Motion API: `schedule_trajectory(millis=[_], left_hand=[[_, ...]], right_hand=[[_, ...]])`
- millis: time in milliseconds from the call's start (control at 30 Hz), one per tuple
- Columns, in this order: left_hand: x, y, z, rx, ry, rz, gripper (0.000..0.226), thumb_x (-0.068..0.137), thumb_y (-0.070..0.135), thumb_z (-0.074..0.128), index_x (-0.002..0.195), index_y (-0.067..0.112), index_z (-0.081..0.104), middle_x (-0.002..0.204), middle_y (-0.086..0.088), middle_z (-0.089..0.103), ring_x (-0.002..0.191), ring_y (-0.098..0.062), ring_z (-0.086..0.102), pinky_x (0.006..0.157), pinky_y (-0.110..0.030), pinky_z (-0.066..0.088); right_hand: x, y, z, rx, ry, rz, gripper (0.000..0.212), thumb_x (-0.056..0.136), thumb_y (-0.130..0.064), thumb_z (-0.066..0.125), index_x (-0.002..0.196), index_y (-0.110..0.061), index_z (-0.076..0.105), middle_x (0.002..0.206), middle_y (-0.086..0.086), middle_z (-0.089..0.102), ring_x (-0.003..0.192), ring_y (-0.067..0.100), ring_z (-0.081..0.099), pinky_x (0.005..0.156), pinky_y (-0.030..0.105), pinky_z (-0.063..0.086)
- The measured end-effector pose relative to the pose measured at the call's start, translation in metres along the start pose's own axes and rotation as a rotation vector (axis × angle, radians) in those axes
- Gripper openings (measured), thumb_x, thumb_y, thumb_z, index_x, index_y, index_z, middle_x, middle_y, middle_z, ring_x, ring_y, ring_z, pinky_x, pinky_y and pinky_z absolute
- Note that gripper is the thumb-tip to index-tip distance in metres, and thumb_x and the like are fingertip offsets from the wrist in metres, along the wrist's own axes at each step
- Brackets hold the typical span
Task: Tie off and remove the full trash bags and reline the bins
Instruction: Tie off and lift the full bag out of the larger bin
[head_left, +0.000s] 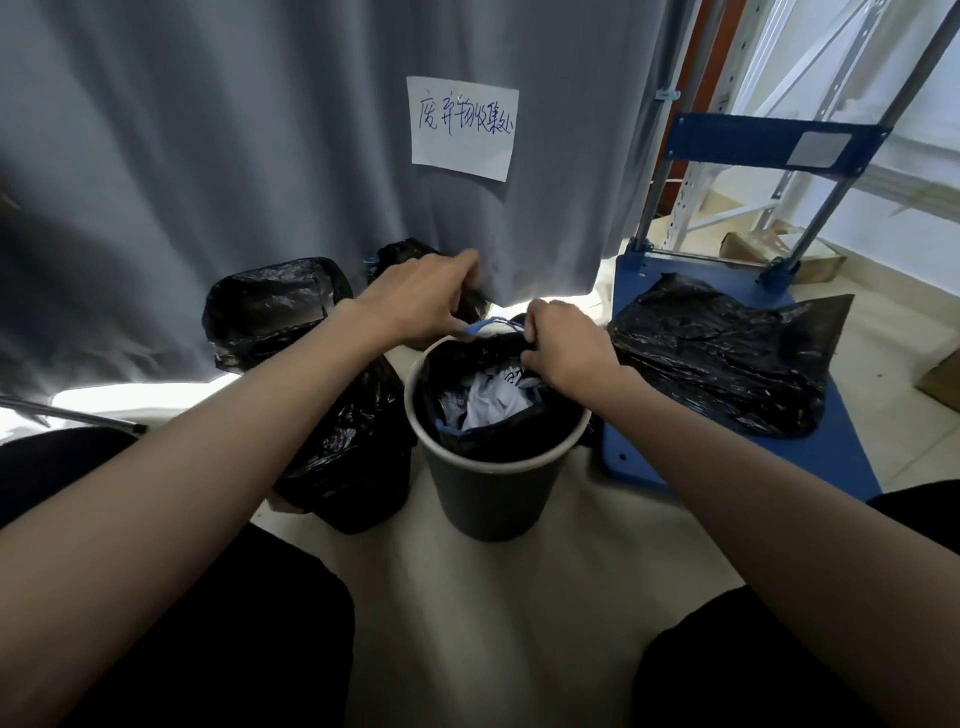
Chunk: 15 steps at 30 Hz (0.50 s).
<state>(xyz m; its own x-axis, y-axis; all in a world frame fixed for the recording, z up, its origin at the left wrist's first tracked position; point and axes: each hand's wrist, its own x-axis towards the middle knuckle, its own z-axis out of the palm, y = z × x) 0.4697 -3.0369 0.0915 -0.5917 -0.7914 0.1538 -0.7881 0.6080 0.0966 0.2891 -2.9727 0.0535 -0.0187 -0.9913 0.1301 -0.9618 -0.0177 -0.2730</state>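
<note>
**At the bin's far rim, both hands gather the bag's mouth**

On the pale floor (519, 597) before a grey curtain (208, 156) stands a dark round bin (488, 493) with a light rim. Its black trash bag (519, 436) hangs inside, the near edge sagging below the rim, and crumpled white paper (488, 402) shows in the opening.

Both hands work at the far side of the bin. The left hand (415, 301) has its fingers curled down, pinching a gathered bunch of black plastic and the blue drawstring (480, 327) that runs across to the other hand. The right hand (563, 345) has its fingers curled tight around the bag's bunched edge and the string's other end, right over the rim.

Just left of the bin, touching it or nearly so, sits a filled black bag (348, 457). Behind that, against the curtain, is a second bin lined in black plastic (270, 306). To the right, loose black bags (722, 358) lie on the blue deck of a hand cart (831, 467). A handwritten paper sign (464, 128) is fixed to the curtain.
</note>
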Motion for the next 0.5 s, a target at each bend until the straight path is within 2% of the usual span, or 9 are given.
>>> schedule_trajectory(millis=[100,167,267,367,433,500], left_hand=[[-0.018,-0.006,0.0,0.016,-0.122,-0.027,0.048,0.068,0.037,0.083,0.098,0.022,0.049,0.084,0.008,0.064,0.084,-0.022,0.06,0.068,-0.039,0.049],[-0.031,-0.01,0.002,0.007,-0.271,-0.004,0.041,0.063,0.039,0.086,0.091,0.026,0.06,0.083,0.012,0.065,0.083,-0.016,0.061,0.07,-0.034,0.049],[-0.049,-0.012,0.013,0.01,-0.485,0.057,0.047,0.054,0.043,0.09,0.094,0.03,0.068,0.083,0.014,0.065,0.081,-0.01,0.06,0.071,-0.029,0.05],[-0.06,-0.015,0.031,0.066,-0.434,0.149,0.045,0.059,0.048,0.085,0.098,0.034,0.069,0.09,0.013,0.059,0.085,-0.009,0.055,0.069,-0.03,0.048],[-0.062,-0.016,0.04,0.05,-0.358,0.188,0.034,0.064,0.046,0.082,0.093,0.035,0.069,0.087,0.015,0.052,0.08,-0.006,0.05,0.059,-0.024,0.038],[-0.061,-0.013,0.044,0.009,-0.315,0.215,0.023,0.067,0.041,0.081,0.086,0.033,0.07,0.082,0.016,0.049,0.075,-0.004,0.049,0.058,-0.022,0.033]], right_hand=[[-0.01,-0.021,0.0,0.031,-0.048,-0.056,0.012,0.083,-0.014,0.061,0.094,-0.011,0.06,0.102,0.011,0.063,0.096,0.033,0.06,0.084,0.042,0.052],[-0.017,-0.031,0.003,0.065,-0.181,-0.122,0.013,0.084,-0.015,0.055,0.088,-0.011,0.067,0.098,0.012,0.067,0.094,0.032,0.062,0.085,0.042,0.052],[-0.026,-0.039,0.011,0.084,-0.355,-0.167,0.012,0.08,-0.019,0.057,0.08,-0.016,0.069,0.091,0.006,0.068,0.089,0.029,0.064,0.085,0.042,0.054],[-0.028,-0.037,0.017,0.063,-0.376,-0.143,0.01,0.075,-0.023,0.064,0.066,-0.023,0.062,0.08,-0.002,0.064,0.085,0.025,0.065,0.082,0.038,0.055],[-0.026,-0.033,0.019,0.042,-0.379,-0.139,0.02,0.075,-0.025,0.068,0.06,-0.024,0.056,0.072,-0.007,0.057,0.082,0.024,0.064,0.078,0.036,0.054],[-0.024,-0.03,0.018,0.032,-0.399,-0.147,0.018,0.075,-0.026,0.069,0.062,-0.024,0.057,0.071,-0.007,0.056,0.08,0.022,0.062,0.076,0.034,0.053]])
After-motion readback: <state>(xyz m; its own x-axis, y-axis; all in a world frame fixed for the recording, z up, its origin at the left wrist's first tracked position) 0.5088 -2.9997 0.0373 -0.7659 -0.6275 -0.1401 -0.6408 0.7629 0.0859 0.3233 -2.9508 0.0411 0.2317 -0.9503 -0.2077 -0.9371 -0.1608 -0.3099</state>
